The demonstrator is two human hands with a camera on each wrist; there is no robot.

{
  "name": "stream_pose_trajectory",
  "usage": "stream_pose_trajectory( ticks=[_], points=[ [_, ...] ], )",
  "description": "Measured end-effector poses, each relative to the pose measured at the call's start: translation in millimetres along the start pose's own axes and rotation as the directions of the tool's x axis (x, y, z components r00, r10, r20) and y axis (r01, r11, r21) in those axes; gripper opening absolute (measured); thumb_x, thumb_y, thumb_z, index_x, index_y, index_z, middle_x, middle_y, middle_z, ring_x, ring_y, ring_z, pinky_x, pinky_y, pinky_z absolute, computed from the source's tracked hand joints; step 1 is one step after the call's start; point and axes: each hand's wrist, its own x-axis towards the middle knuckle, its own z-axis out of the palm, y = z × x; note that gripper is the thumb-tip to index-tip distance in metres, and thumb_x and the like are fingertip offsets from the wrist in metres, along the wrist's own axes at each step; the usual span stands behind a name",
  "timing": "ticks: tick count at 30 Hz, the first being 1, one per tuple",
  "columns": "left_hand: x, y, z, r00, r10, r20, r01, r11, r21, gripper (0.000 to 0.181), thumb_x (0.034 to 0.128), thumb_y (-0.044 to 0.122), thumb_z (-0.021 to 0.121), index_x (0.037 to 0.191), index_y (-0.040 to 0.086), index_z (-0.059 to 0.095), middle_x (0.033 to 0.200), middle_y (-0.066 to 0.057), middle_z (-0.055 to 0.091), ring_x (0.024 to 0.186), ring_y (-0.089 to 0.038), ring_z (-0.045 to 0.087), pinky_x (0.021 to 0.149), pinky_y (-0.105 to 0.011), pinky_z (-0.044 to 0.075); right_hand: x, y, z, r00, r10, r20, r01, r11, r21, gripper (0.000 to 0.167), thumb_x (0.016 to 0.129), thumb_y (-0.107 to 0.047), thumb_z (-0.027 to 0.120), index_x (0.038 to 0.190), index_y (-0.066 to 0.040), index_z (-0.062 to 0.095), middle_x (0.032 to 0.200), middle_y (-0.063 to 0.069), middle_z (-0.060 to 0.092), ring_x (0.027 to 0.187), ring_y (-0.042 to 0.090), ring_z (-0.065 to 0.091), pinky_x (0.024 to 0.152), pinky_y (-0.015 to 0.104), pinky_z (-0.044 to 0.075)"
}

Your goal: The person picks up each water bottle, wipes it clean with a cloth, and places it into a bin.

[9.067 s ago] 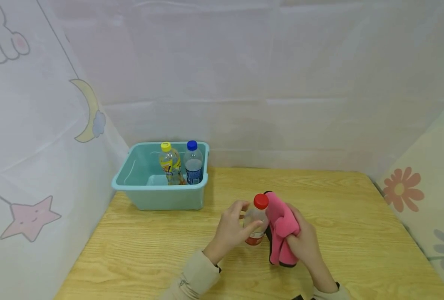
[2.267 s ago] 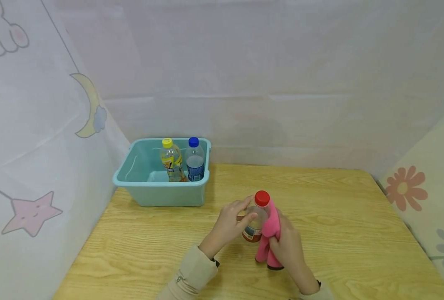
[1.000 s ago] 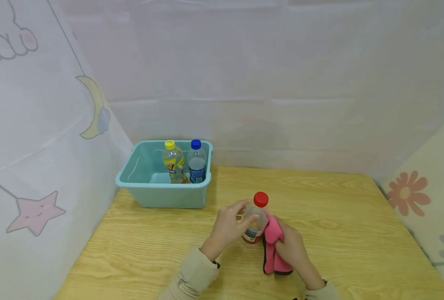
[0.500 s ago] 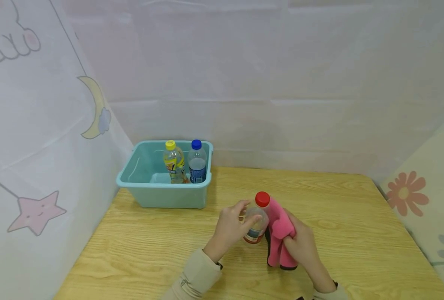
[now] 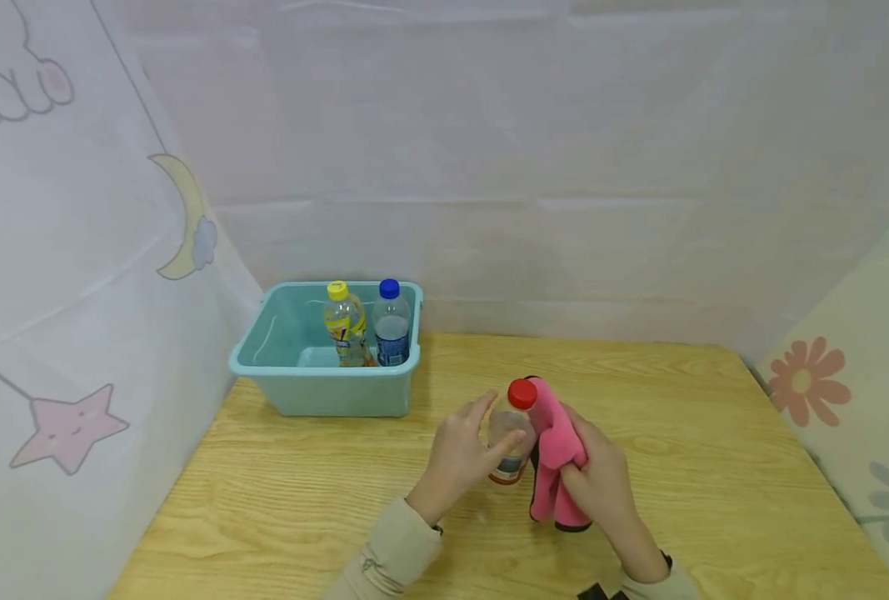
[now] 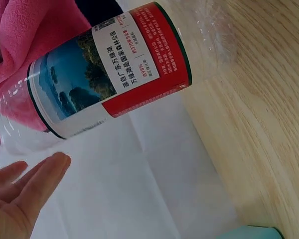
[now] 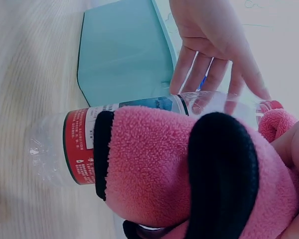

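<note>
A clear plastic bottle (image 5: pixel 511 433) with a red cap and a red, white and blue label stands near the middle of the table. My left hand (image 5: pixel 462 454) holds its upper part, thumb in front and fingers behind; in the left wrist view the visible fingers (image 6: pixel 40 181) are apart from the label. My right hand (image 5: pixel 603 479) grips a bunched pink cleaning cloth (image 5: pixel 560 442) with black edging against the bottle's right side. In the right wrist view the cloth (image 7: pixel 149 159) covers part of the bottle (image 7: pixel 79 144).
A light blue plastic basin (image 5: pixel 339 392) stands at the back left of the wooden table (image 5: pixel 279 500). Inside it are a yellow-capped bottle (image 5: pixel 345 325) and a blue-capped bottle (image 5: pixel 392 325). White patterned sheets (image 5: pixel 489 167) hang around the table.
The cloth has shifted against the bottle's right side, with its top edge now showing behind the cap. The bottle's label has turned slightly. My left hand stays at the bottle.
</note>
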Motion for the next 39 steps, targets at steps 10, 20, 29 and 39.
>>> stream_pose_trajectory(
  ticks=[10,20,29,39],
  points=[
    [-0.2,-4.8,-1.8,0.993,-0.002,0.121,0.025,0.982,-0.187,0.047,0.0932,0.032,0.052,0.131,0.004,0.048,0.125,-0.011,0.054,0.104,-0.023,0.058,0.073,-0.026,0.053,7.8,-7,-2,0.999,-0.01,0.033,0.012,0.998,-0.069,0.068,0.055,0.017,0.062,0.121,0.003,0.055,0.097,0.018,0.064,0.073,0.022,0.058,0.055,0.038,0.049],
    [1.6,-4.3,-3.3,0.988,-0.006,0.151,0.039,0.975,-0.217,0.045,0.0927,0.027,0.054,0.13,0.002,0.048,0.122,-0.014,0.056,0.1,-0.023,0.059,0.071,-0.022,0.053,12.5,-18,0,0.99,0.042,0.132,-0.023,0.99,-0.14,0.068,0.057,0.013,0.065,0.124,0.006,0.051,0.1,0.022,0.061,0.069,0.028,0.06,0.052,0.037,0.05],
    [1.8,-4.7,-2.5,0.99,0.008,0.139,0.026,0.97,-0.241,0.045,0.0926,0.024,0.054,0.129,0.0,0.048,0.121,-0.018,0.056,0.098,-0.028,0.06,0.07,-0.021,0.053,12.6,-20,3,0.97,0.119,0.214,-0.083,0.982,-0.168,0.068,0.06,0.012,0.064,0.126,0.009,0.047,0.098,0.025,0.06,0.062,0.025,0.056,0.049,0.035,0.049],
    [0.5,-3.0,-1.6,0.991,-0.008,0.134,0.039,0.972,-0.23,0.046,0.0926,0.027,0.054,0.131,0.002,0.047,0.124,-0.013,0.055,0.1,-0.022,0.06,0.071,-0.021,0.052,0.9,-9,13,0.962,0.167,0.218,-0.151,0.985,-0.089,0.068,0.06,0.017,0.059,0.125,0.012,0.045,0.091,0.022,0.06,0.062,0.022,0.051,0.051,0.029,0.045]
  ],
)
